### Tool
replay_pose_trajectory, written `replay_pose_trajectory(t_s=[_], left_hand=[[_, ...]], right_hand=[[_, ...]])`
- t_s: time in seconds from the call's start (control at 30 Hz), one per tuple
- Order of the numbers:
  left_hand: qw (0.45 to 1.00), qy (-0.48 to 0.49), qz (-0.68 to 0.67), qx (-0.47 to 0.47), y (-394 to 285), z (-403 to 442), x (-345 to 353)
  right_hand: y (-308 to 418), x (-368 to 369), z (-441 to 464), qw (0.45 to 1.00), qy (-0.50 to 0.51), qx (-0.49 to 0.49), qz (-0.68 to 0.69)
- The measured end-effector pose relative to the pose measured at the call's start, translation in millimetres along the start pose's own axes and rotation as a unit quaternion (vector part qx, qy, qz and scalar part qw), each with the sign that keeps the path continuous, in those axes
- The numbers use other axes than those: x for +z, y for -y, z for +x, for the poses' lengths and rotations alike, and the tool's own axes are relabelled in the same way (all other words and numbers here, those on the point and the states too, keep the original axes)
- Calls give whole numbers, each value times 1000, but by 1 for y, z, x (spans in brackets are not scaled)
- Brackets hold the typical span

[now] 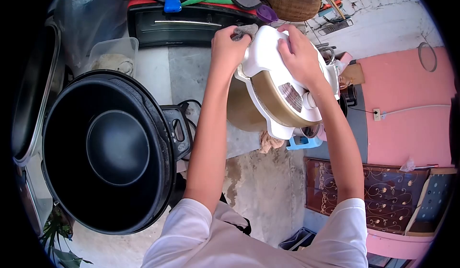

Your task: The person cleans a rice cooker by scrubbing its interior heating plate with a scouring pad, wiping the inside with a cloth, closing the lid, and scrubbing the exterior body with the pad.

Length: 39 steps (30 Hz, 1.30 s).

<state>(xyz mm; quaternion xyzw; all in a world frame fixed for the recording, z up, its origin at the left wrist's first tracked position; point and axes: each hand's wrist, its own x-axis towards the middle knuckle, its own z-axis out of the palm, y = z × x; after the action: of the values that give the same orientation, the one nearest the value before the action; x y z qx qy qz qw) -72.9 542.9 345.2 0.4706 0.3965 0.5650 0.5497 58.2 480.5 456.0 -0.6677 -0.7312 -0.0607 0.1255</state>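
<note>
A white-and-gold electric cooker [268,93] stands on the grey surface in front of me, its white lid [265,43] on top. In my left hand [229,50] is a bunched grey cloth [245,30], pinched and held against the lid's far left edge. My right hand [302,59] grips the top of the lid, fingers bent over it and thumb apart. A printed label [290,97] shows on the lid below that hand. The right hand's fingertips are partly hidden.
Left of me sits a large black pot [115,148] with a side handle [178,131]. Behind are a black-and-red oven [187,28], a clear plastic tub [129,45] and a woven basket [292,2]. A blue stool [304,143] and patterned curtain [383,193] are to the right.
</note>
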Motion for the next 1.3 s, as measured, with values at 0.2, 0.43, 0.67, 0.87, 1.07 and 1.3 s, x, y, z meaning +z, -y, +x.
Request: replay_pose_trajectory(t_s=[0.2,0.43,0.67,0.87,1.07,1.3], left_hand=[[996,-34,64,47,-4,-23,-5],[998,-18,50,38,-3,-15,-1],[996,-37,51,60,1,-9,3],[992,-78,76,61,-2,-50,1],[983,-95,65,141,2,-62,2],[984,50,166,42,-6,3,-4]], right_hand=[[-2,2,-2,1000,-8,-8,0],[-3,1,0,1000,-11,-16,6],[-5,5,-1,1000,-13,-6,2],[-6,3,-1,1000,-4,-2,-5],[-10,7,-2,999,-31,-23,-9],[45,-56,-70,974,-121,67,179]])
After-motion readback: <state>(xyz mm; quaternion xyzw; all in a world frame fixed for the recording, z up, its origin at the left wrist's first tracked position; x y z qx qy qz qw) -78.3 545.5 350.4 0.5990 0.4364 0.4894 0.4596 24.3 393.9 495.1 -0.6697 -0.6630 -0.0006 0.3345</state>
